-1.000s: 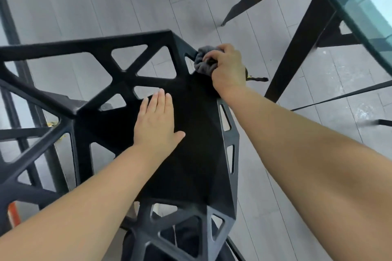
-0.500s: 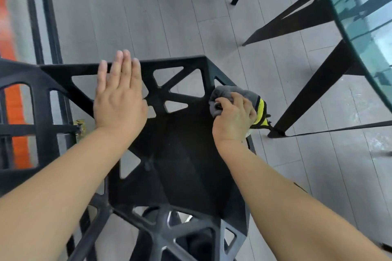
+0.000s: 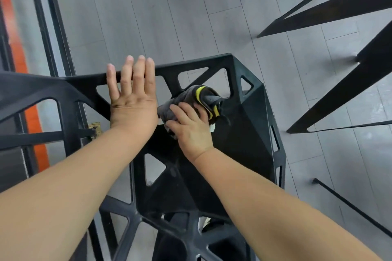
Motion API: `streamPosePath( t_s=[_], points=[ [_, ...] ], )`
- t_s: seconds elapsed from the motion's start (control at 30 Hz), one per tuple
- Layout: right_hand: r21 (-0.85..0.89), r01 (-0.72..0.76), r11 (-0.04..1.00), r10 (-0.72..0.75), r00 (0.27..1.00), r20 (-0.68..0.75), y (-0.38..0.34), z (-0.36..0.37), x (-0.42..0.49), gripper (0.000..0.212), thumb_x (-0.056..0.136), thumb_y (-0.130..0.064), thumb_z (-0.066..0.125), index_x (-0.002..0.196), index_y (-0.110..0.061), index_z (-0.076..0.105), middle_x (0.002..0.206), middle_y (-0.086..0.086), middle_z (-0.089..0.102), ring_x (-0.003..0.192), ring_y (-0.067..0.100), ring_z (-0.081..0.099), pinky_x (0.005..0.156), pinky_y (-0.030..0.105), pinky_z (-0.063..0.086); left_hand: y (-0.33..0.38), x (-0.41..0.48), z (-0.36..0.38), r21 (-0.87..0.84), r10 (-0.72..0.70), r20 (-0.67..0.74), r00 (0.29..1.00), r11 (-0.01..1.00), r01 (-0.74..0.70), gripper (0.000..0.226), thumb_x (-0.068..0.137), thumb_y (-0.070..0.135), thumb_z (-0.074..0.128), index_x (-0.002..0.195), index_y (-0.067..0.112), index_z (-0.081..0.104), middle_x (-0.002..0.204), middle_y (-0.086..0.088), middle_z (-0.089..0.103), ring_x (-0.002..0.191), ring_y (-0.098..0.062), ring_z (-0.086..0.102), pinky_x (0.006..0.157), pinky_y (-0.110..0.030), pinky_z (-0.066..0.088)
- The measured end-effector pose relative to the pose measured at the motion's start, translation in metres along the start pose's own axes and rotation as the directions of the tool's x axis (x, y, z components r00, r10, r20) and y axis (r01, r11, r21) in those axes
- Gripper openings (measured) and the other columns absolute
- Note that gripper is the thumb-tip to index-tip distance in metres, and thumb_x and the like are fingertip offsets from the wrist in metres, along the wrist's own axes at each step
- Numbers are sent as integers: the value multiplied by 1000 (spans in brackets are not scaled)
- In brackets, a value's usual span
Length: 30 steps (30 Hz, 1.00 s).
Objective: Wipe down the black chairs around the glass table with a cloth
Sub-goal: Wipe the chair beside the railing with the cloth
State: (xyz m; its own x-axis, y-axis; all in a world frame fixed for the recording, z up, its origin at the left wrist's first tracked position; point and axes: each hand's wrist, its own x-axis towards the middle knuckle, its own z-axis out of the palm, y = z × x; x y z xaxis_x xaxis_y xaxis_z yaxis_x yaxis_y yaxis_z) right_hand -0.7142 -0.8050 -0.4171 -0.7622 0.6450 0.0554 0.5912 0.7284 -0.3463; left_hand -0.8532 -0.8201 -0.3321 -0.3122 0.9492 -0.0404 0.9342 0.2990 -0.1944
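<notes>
I see the left hand (image 3: 132, 99) flat, fingers straight, on the black chair (image 3: 244, 133) — far rail. Right hand (image 3: 191, 128) grips the grey cloth (image 3: 188, 95) against the seat.

a grey plank floor (image 3: 169, 17) fills most of the view. along the left edge runs an orange strip (image 3: 14, 38), with two dark slanting bars (image 3: 59, 25) just beside it. at lower right a thin black rod (image 3: 350, 206) crosses the floor at a slant.
</notes>
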Motion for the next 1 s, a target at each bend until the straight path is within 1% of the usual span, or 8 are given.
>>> streamPosePath(
  t_s=[0.13,0.2,0.37,0.57,0.7,0.83,0.93,1.0],
  points=[
    [-139,268,953,-256,962,98,42,-25,1,21,87,-21,52,83,-27,71,127,-1,61,119,25,51,105,42,27,-5,-3,7,47,40,-34,999,998,-38,88,73,1,39,146,4,-10,148,-14,4,139,-32,0,108,-49,-18],
    [-228,305,925,-291,952,95,68,-44,6,19,88,-23,53,83,-29,70,127,-3,60,120,25,51,107,42,25,-5,-3,9,36,52,-46,998,998,-50,89,71,0,36,146,5,-12,148,-14,5,139,-33,0,107,-49,-19],
    [-288,45,956,-100,978,-181,112,-83,22,22,92,-20,53,81,-25,71,117,-1,65,115,21,43,103,43,28,-9,0,14,23,52,-91,994,998,-50,93,69,-5,41,147,3,-10,147,-16,7,137,-35,3,107,-52,-15],
    [-116,-225,967,143,865,-482,86,-76,39,6,83,-18,67,81,-19,73,118,5,65,118,24,44,100,47,36,-12,2,22,77,84,-150,985,994,-73,92,70,-2,39,143,-1,-17,146,-18,12,136,-35,9,105,-57,-7],
    [-33,-299,954,263,884,-385,52,-43,38,11,80,-18,61,78,-15,71,110,8,66,119,29,43,107,52,30,-12,4,28,119,129,-192,973,987,-108,80,76,-1,32,146,-3,-8,145,-17,15,135,-35,14,107,-58,4],
    [-5,-313,950,300,914,-274,4,-13,19,12,69,-5,71,74,-17,71,104,7,67,113,28,47,104,54,31,-11,5,30,54,95,-221,971,995,-85,56,92,0,-7,144,-1,12,143,-16,18,133,-34,16,110,-56,-2],
    [10,-354,935,341,892,-298,-2,-11,18,13,72,-6,67,74,-19,71,105,5,67,116,25,45,106,52,27,-12,3,30,59,91,-240,967,995,-79,55,93,1,-9,145,0,10,144,-16,18,134,-33,15,108,-53,-10],
    [3,-265,964,255,926,-279,-3,-13,14,14,80,-15,61,72,-23,70,102,-1,67,114,21,46,108,45,25,-12,4,31,58,96,-264,960,995,-84,53,93,0,-6,145,1,8,144,-16,18,133,-33,16,108,-52,-11]
  ],
)
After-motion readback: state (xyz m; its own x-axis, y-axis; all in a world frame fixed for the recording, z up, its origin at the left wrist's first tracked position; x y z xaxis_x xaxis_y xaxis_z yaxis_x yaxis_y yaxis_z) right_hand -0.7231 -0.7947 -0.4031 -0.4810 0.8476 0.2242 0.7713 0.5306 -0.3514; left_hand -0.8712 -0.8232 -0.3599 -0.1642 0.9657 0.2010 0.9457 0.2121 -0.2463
